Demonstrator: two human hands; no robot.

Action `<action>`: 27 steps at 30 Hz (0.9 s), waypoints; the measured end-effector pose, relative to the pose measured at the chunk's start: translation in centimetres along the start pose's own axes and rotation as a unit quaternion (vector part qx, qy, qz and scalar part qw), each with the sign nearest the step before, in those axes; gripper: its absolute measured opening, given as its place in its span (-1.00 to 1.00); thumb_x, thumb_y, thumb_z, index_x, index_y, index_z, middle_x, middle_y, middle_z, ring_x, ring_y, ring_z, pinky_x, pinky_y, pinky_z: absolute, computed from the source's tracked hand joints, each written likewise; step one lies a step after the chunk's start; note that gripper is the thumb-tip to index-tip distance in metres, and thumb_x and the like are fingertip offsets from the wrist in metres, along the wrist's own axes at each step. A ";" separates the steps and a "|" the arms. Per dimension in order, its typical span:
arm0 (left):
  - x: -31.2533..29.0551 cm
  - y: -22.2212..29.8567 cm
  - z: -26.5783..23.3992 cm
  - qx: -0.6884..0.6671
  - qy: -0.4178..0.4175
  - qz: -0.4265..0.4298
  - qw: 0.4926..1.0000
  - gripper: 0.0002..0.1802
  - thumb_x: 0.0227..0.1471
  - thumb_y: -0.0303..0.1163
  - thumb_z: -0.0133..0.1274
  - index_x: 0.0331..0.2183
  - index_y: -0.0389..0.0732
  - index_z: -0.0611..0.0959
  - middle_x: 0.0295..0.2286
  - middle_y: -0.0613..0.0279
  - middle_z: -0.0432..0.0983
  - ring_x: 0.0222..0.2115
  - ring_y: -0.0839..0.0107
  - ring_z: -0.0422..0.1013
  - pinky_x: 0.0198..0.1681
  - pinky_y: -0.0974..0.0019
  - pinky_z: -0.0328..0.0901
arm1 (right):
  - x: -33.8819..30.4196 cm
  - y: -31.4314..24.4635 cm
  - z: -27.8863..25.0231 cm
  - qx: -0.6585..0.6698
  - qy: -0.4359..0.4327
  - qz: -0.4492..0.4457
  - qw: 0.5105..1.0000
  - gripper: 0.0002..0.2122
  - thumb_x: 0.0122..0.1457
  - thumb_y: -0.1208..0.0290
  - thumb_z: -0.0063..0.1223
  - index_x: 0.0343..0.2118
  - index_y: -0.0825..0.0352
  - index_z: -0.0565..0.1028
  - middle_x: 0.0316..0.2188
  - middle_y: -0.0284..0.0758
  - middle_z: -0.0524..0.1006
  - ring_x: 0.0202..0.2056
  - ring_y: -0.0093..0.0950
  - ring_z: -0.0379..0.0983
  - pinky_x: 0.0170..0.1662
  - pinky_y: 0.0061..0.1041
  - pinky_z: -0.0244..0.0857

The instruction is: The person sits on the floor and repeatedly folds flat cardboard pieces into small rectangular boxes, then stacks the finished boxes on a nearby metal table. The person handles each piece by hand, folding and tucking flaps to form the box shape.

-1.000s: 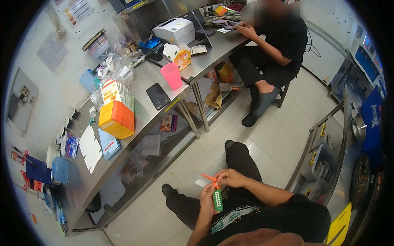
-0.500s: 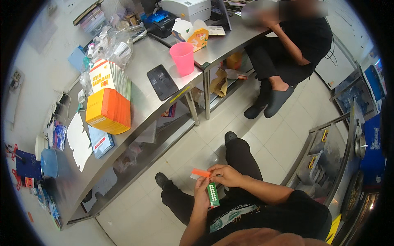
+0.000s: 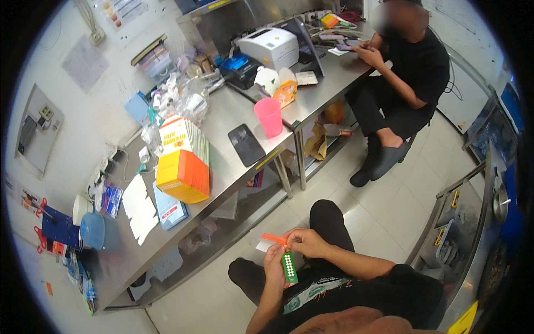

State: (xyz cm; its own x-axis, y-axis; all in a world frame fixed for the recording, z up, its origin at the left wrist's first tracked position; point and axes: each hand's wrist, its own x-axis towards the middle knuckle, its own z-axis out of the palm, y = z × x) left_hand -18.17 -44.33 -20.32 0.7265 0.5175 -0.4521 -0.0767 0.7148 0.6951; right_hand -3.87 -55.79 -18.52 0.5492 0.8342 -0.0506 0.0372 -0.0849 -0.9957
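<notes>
A small piece of folded printed card [image 3: 289, 269], green with white dots and with an orange strip at its far end, is held in front of my body. My left hand [image 3: 273, 263] is closed round its left side, near the middle. My right hand [image 3: 308, 244] pinches it where the orange strip meets the green part. A white flap shows beside the fingers of my left hand. The fingers hide part of the card, and its folds are hard to make out.
On the steel table [image 3: 222, 186] to the left stand a stack of orange and white printed cartons [image 3: 183, 175], a black phone [image 3: 246, 145], a pink cup [image 3: 269, 118] and a label printer [image 3: 271, 47]. A seated person [image 3: 409, 72] holds a phone. Storage bins [image 3: 439, 245] stand right.
My view has tilted up, so the table and seated person sit lower in the picture. Both hands remain on the card, with only slight finger movement.
</notes>
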 end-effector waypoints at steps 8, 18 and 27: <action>-0.8 -1.4 0.9 0.011 -0.045 0.017 0.999 -0.82 0.27 -0.56 0.11 -0.09 -0.31 0.54 -0.23 0.10 0.61 -0.23 0.39 0.55 -0.11 0.34 0.45 | -1.8 1.5 -1.4 -0.019 -0.003 -0.043 0.999 -0.96 0.22 0.54 0.22 -0.32 0.35 0.65 0.02 -0.22 0.55 0.07 -0.42 0.50 0.12 -0.40 0.42; -2.3 -2.4 1.9 -0.022 -0.047 0.020 0.998 -0.81 0.26 -0.58 0.09 -0.09 -0.28 0.52 -0.23 0.11 0.62 -0.23 0.38 0.56 -0.10 0.32 0.44 | -4.1 1.9 -1.3 -0.038 0.018 -0.054 0.998 -0.86 0.18 0.48 0.31 -0.23 0.37 0.62 -0.06 -0.22 0.55 -0.02 -0.34 0.54 0.07 -0.43 0.44; -1.2 -2.4 0.4 0.032 -0.054 0.052 0.997 -0.74 0.27 -0.56 0.05 -0.01 -0.29 0.48 -0.12 0.07 0.59 -0.13 0.36 0.55 -0.09 0.31 0.44 | -3.7 0.7 0.3 -0.111 0.020 0.024 0.993 -0.54 0.06 0.39 0.42 0.03 0.34 0.53 -0.03 -0.19 0.59 -0.04 -0.30 0.55 0.04 -0.30 0.43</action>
State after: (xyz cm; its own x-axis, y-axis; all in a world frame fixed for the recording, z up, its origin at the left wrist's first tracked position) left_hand -18.60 -46.86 -21.15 0.7865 0.5311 -0.3152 -0.1136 0.6262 0.7714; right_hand -6.10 -58.77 -19.08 0.5876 0.8040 -0.0908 0.1904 -0.2465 -0.9502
